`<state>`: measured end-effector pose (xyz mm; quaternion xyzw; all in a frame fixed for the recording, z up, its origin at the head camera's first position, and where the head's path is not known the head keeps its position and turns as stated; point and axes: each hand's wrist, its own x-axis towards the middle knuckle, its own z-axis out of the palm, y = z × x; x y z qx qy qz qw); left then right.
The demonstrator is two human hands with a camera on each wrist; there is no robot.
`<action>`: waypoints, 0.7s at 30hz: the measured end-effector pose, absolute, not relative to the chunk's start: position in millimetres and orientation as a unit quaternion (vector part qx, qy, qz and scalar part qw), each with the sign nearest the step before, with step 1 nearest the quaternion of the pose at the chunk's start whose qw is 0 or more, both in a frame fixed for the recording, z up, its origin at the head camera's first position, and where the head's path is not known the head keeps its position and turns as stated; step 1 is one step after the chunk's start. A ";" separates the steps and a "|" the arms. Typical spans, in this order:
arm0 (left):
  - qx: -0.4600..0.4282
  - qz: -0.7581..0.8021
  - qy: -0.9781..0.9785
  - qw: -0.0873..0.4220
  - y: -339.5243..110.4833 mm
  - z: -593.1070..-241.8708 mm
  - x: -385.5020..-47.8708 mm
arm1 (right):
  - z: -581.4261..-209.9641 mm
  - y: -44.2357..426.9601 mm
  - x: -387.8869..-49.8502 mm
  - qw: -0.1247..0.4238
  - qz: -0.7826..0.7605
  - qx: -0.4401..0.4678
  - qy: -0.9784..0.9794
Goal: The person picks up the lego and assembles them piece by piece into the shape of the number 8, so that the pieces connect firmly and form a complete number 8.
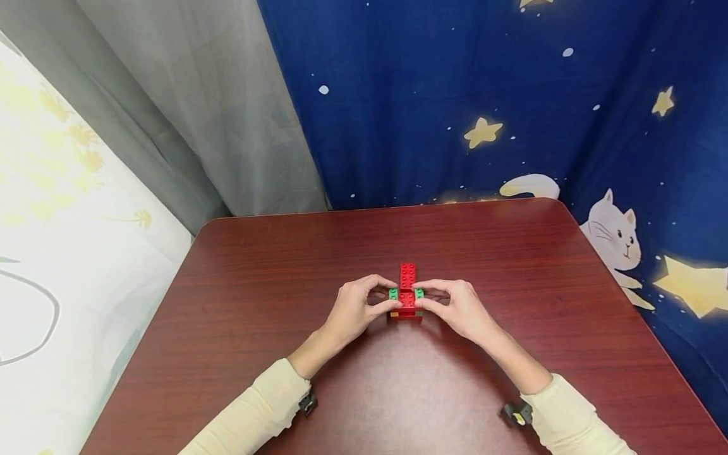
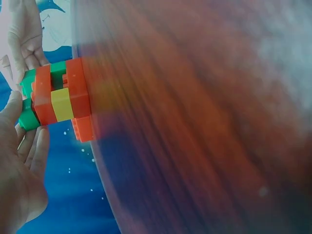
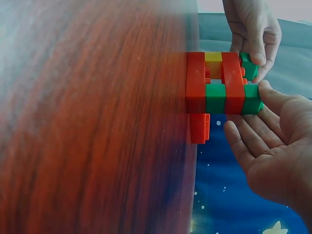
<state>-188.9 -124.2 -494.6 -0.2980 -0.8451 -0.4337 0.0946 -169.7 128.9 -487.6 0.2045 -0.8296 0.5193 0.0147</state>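
Note:
A small structure of toy building bricks stands on the table, with an upper red brick (image 1: 406,301) lying across a yellow brick (image 2: 62,104) and a green brick (image 3: 215,98). Beneath these are more red bricks (image 3: 196,83), one of them (image 1: 407,273) sticking out at the far side. My left hand (image 1: 352,309) pinches a green brick (image 1: 393,294) at the top left end; it looks slightly tilted in the right wrist view. Between thumb and fingers, my right hand (image 1: 463,309) holds another green brick (image 3: 252,99) at the top right end, seated against the red one.
The structure rests on a dark red-brown wooden table (image 1: 273,272). Behind the table's far edge hang a grey curtain (image 1: 188,114) and a blue curtain (image 1: 409,114) with stars. A white patterned cloth (image 1: 68,208) is at the left.

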 end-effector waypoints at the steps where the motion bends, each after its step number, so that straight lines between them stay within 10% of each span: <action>1: -0.298 -0.434 -0.845 0.095 -123.9 -494.9 -188.8 | -487.4 128.9 -169.6 0.015 0.519 0.205 -0.830; 21: -0.289 -0.464 -0.837 0.039 -129.4 -489.7 -187.0 | -486.4 128.8 -168.8 0.014 0.519 0.199 -0.831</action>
